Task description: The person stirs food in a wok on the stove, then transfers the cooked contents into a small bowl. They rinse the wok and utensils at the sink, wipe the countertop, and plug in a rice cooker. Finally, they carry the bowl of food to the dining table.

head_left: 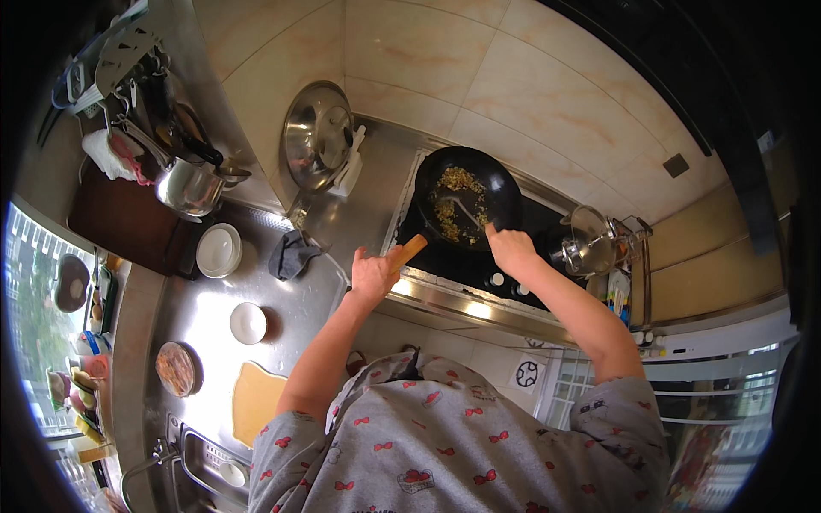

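Observation:
A black wok sits on the stove, with browned, crumbly chopped food spread in loose patches over its bottom. My left hand is closed round the wok's wooden handle, which points toward me at the lower left of the pan. At the wok's near right rim, my right hand grips a spatula. Its thin pale shaft reaches down into the food; the grip is mostly hidden by my fingers, and the shape of its head is hard to make out.
A steel lid leans against the wall left of the stove. Right of the burners stands a glass-lidded pot. On the left counter are white bowls, a dark cloth, a round reddish container and a cutting board, near the sink.

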Demonstrator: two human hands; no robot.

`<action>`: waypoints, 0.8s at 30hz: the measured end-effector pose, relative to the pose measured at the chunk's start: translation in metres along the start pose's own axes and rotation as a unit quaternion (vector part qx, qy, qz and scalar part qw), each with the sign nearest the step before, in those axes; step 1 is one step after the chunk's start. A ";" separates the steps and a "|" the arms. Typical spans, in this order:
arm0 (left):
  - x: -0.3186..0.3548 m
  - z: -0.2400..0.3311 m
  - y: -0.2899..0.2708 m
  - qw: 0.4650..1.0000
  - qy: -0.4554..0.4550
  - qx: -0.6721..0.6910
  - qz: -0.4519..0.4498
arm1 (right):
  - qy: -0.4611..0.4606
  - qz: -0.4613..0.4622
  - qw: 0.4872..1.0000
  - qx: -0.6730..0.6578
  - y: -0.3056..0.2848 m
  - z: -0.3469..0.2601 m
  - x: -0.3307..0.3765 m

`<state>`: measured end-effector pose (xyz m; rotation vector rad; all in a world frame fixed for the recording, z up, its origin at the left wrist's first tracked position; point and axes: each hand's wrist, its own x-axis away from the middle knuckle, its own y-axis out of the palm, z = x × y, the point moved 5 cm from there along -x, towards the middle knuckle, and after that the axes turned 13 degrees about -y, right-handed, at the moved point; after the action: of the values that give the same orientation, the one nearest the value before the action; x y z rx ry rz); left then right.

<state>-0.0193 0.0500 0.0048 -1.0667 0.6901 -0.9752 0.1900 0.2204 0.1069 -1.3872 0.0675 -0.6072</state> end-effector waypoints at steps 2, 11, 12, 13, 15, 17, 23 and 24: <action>0.000 0.001 0.002 1.000 -0.002 0.000 0.004 | -0.016 -0.040 0.999 0.017 -0.015 -0.005 0.025; -0.002 -0.002 0.005 1.000 -0.004 -0.009 -0.006 | -0.054 -0.109 0.991 0.049 -0.074 0.017 0.059; -0.002 -0.003 0.004 1.000 -0.007 -0.016 -0.008 | -0.042 -0.095 0.994 0.045 -0.062 0.016 0.046; -0.003 0.001 0.003 1.000 -0.004 -0.020 -0.011 | -0.018 -0.073 0.996 0.051 -0.041 0.026 0.035; -0.002 0.006 0.000 1.000 0.007 -0.005 -0.009 | 0.024 -0.003 0.998 0.066 -0.026 0.046 0.019; -0.002 0.001 -0.002 1.000 0.002 0.001 0.001 | 0.018 -0.020 0.997 0.068 -0.040 0.065 0.020; -0.001 0.001 0.003 1.000 -0.016 -0.005 -0.011 | -0.024 -0.113 0.985 0.131 -0.058 0.066 0.048; -0.001 0.002 0.005 1.000 -0.013 -0.010 -0.009 | -0.020 -0.092 0.987 0.128 -0.041 0.067 0.041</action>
<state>-0.0172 0.0526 0.0010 -1.1044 0.6707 -0.9698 0.2361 0.2601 0.1718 -1.1614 -0.1679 -0.7143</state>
